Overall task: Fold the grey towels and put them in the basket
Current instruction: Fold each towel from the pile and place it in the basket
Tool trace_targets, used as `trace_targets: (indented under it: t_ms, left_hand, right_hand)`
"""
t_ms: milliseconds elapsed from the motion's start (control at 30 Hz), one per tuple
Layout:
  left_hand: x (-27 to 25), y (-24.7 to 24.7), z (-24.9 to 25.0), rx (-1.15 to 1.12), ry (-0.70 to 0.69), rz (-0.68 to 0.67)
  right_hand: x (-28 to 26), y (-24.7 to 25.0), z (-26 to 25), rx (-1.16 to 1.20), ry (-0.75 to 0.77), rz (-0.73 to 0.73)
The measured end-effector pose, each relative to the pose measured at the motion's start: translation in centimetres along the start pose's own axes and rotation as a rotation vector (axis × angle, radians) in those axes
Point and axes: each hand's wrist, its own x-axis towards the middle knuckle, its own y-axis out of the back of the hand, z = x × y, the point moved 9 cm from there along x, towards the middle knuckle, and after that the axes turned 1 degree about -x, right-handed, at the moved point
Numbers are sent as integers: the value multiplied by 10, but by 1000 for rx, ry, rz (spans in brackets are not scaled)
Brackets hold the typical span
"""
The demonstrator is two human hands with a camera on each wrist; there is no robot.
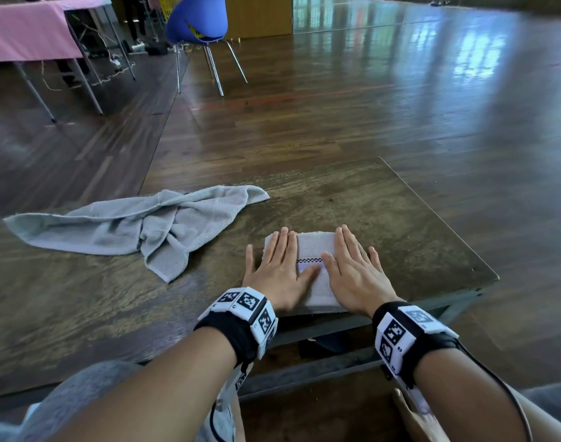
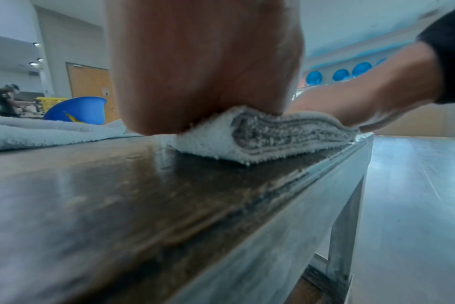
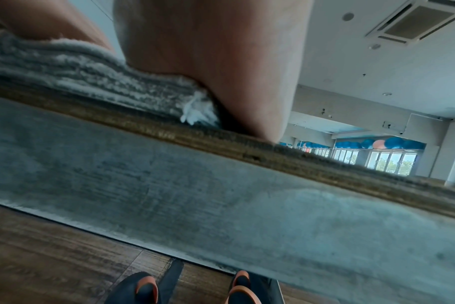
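A folded grey towel (image 1: 314, 250) lies near the front edge of the wooden table (image 1: 384, 205), right of centre. My left hand (image 1: 277, 266) lies flat on its left half and my right hand (image 1: 352, 266) flat on its right half, fingers straight, pressing down. The left wrist view shows the towel's stacked layers (image 2: 286, 135) under my palm (image 2: 208, 72). In the right wrist view the towel's end (image 3: 91, 74) sits at the table edge under my palm (image 3: 221, 61). A second grey towel (image 1: 139, 228) lies crumpled on the table's left. No basket is in view.
A blue chair (image 1: 198, 20) stands on the wooden floor beyond the table. A table with a pink cloth (image 1: 27, 30) stands at far left. My shoes (image 3: 190, 288) show below the table edge. A person (image 2: 5, 100) sits far off.
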Motion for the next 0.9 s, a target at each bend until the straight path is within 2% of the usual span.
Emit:
trace_targets:
  t_ms: [300, 433, 567, 700, 733, 800, 900]
  left_hand:
    - [12, 1, -31, -138, 170, -27]
    - [12, 2, -36, -142, 196, 1]
    - [1, 9, -41, -149, 325, 78]
    - [-12, 35, -23, -62, 324, 320]
    - [-13, 41, -18, -88, 313, 364]
    - [-13, 49, -15, -233, 303, 364]
    - [-14, 68, -18, -629, 275, 317]
  right_hand:
    - [-4, -1, 3, -7, -23, -5]
    - [-5, -1, 1, -5, -28, -2]
    - [-6, 1, 1, -3, -51, 14]
    - [-6, 2, -2, 13, -64, 27]
    - [-5, 3, -2, 17, -69, 27]
    - [-7, 5, -2, 47, -75, 14]
    - [-14, 16, -2, 155, -109, -31]
